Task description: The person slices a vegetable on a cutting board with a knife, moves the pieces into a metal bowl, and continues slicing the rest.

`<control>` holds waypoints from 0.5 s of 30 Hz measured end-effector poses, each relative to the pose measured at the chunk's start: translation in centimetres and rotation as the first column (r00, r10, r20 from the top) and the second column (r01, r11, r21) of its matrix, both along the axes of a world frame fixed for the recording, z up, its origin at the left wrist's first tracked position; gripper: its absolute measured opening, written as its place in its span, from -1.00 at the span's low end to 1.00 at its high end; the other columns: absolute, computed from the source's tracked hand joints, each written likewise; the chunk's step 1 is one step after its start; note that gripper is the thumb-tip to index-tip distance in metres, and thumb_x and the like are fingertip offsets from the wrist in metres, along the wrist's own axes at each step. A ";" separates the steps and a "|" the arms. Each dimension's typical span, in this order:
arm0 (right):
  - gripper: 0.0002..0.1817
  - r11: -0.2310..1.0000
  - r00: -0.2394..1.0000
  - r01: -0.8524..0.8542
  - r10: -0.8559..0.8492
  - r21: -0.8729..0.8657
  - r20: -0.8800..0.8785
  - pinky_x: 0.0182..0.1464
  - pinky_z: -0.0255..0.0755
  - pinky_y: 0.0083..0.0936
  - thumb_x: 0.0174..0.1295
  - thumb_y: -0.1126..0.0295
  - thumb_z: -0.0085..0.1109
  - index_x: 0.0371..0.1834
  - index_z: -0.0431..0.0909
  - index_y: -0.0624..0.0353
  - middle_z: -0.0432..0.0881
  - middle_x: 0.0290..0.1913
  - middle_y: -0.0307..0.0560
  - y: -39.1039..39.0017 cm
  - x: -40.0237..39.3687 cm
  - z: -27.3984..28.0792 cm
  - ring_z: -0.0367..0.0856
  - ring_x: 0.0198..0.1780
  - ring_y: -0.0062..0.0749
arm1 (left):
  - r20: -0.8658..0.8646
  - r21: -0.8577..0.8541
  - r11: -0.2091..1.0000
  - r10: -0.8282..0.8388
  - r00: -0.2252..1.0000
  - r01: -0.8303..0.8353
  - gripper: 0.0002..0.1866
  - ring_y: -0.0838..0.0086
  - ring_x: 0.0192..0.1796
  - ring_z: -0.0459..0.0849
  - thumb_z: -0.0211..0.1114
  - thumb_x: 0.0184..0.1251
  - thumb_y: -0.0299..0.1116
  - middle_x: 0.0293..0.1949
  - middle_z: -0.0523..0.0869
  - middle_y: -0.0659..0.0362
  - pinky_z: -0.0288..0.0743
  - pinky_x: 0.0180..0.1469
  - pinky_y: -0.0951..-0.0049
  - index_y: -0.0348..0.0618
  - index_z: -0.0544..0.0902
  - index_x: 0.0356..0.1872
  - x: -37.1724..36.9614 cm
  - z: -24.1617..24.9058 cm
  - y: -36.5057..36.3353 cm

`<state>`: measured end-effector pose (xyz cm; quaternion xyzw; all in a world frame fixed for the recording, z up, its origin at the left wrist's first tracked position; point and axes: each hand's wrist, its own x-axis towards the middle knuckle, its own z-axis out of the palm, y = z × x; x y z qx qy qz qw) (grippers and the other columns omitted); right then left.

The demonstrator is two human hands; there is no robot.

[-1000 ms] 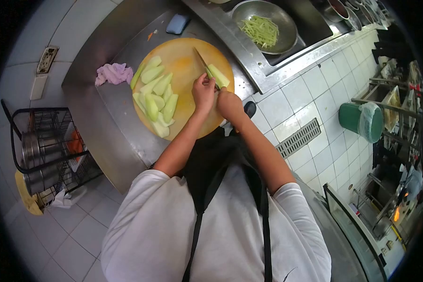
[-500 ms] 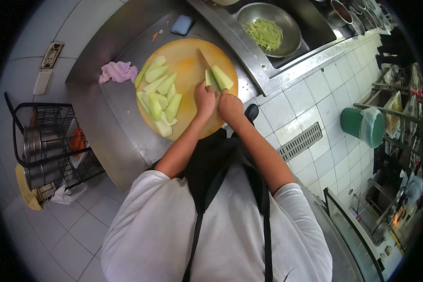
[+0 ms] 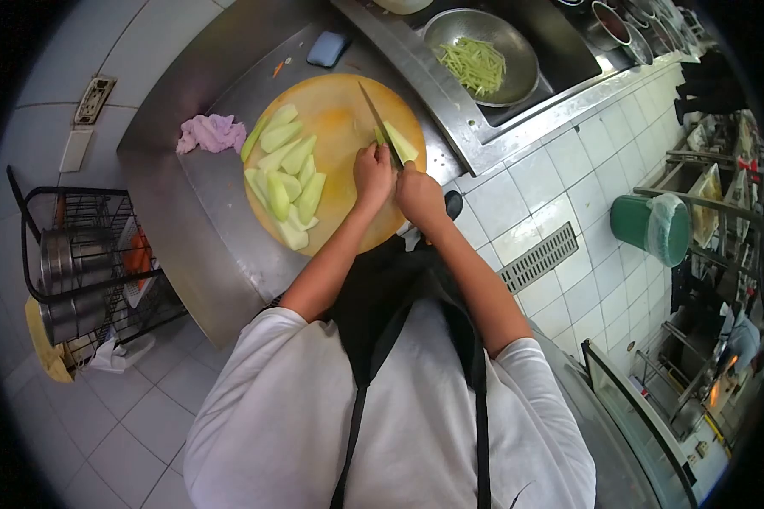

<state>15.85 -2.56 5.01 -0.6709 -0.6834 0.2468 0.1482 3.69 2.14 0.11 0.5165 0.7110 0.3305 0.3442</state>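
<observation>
My right hand [image 3: 420,196] is closed around the handle of a long kitchen knife [image 3: 376,112], its blade pointing away over the round cutting board [image 3: 345,212]. Left of the blade, my left hand [image 3: 373,176] has its fingers closed on a pale green vegetable piece [image 3: 379,136], mostly hidden by the hand and blade. Against the blade's right side lies another pale green vegetable wedge [image 3: 401,142]. Several peeled-looking pale green wedges [image 3: 295,161] are heaped on the left half of the board.
The board lies on a steel counter [image 3: 229,199] with a pink cloth [image 3: 210,133] and a blue sponge [image 3: 328,48]. A metal bowl [image 3: 522,64] of green strips stands beyond to the right. A wire rack [image 3: 102,293] holds pots at left; a green bin [image 3: 632,222] stands on the floor.
The knife has shifted rightward and its blade now covers more of the piece by my left hand. Both hands stay close together. The view has shifted slightly.
</observation>
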 end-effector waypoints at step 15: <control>-0.81 0.998 0.999 0.049 -0.050 -0.037 -0.019 -0.31 0.58 0.15 0.38 0.36 0.11 -0.24 0.53 0.31 0.66 -0.49 0.38 -6.0 4.9 0.9 0.70 -0.42 0.32 | 0.007 -0.036 0.997 0.070 0.998 -0.070 -0.50 0.09 -0.08 0.72 0.55 0.21 -0.16 -0.18 0.71 0.01 0.59 -0.01 0.13 -0.27 0.68 0.06 1.2 1.4 1.2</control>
